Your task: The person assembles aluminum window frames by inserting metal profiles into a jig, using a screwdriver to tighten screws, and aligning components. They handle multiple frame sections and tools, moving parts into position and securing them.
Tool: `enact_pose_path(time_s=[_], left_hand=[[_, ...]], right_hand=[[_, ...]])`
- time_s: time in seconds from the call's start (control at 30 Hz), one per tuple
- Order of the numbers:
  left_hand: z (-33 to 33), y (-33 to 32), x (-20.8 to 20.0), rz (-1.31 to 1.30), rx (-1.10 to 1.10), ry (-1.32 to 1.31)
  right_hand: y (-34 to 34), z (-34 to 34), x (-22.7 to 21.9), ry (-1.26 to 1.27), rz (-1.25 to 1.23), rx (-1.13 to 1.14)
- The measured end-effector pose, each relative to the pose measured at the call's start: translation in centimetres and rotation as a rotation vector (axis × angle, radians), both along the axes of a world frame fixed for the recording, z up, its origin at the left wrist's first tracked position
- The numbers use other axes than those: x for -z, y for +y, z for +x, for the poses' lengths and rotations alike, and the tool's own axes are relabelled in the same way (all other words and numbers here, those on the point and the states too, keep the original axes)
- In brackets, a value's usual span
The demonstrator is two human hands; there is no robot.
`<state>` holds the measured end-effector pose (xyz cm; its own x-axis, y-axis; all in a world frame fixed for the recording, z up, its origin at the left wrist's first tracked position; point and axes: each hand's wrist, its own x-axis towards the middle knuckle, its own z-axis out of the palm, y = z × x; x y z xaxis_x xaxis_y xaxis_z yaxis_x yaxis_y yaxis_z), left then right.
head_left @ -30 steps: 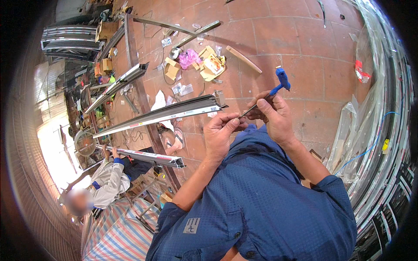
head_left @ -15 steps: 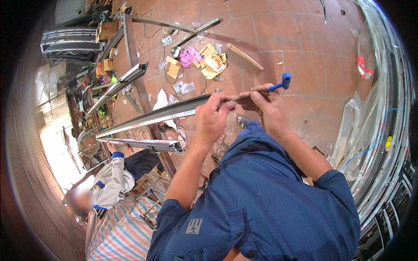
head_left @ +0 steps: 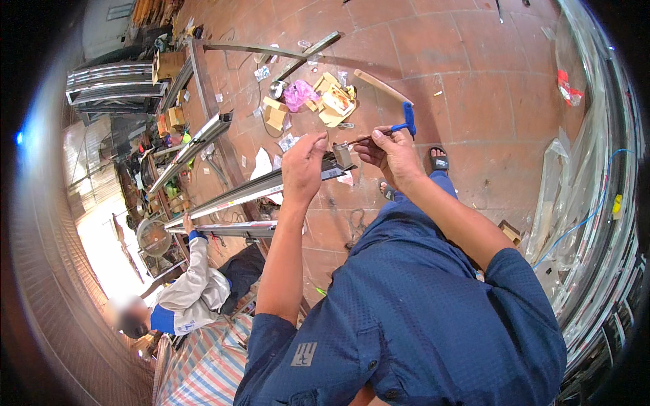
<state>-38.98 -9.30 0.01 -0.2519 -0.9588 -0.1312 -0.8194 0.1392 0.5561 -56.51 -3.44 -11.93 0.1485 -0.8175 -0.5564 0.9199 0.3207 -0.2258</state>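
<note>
My right hand (head_left: 395,161) grips a T-handle hex key with a blue handle (head_left: 409,120), thumb on top and fingers below. Its thin shaft points left toward a small metal block (head_left: 343,156) at the near end of a long dark-and-silver metal profile (head_left: 261,184). Whether the tip touches the block I cannot tell. My left hand (head_left: 302,162) is closed over the profile, just left of the block, with thumb and fingers pressed together. What it holds, if anything, is hidden.
A co-worker in a grey-and-blue jacket (head_left: 197,285) has a hand (head_left: 188,223) at the profile's far end. A second profile (head_left: 250,230) lies alongside. Cardboard pieces (head_left: 330,97) and a pink bag (head_left: 298,95) litter the tiled floor. Plastic-wrapped profiles (head_left: 602,196) line the right side.
My hands have moved apart; the left has drawn left, off the key's shaft. My right hand and the key have shifted left, and the metal block now shows at the profile's end.
</note>
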Motion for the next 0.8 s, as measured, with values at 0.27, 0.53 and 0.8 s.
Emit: enact_pose_path(time_s=[0.27,0.53,0.8], left_hand=[[4.5,2.0,3.7,-0.219,0.009,-0.159],[4.1,1.9,4.0,-0.242,-0.021,-0.191],[4.4,1.7,4.2,-0.287,0.013,-0.215]], right_hand=[[0.1,0.4,0.3,0.091,-0.089,0.038],[-0.7,0.8,0.5,0.041,-0.179,0.083],[-0.7,1.5,0.9,-0.062,-0.121,0.118]])
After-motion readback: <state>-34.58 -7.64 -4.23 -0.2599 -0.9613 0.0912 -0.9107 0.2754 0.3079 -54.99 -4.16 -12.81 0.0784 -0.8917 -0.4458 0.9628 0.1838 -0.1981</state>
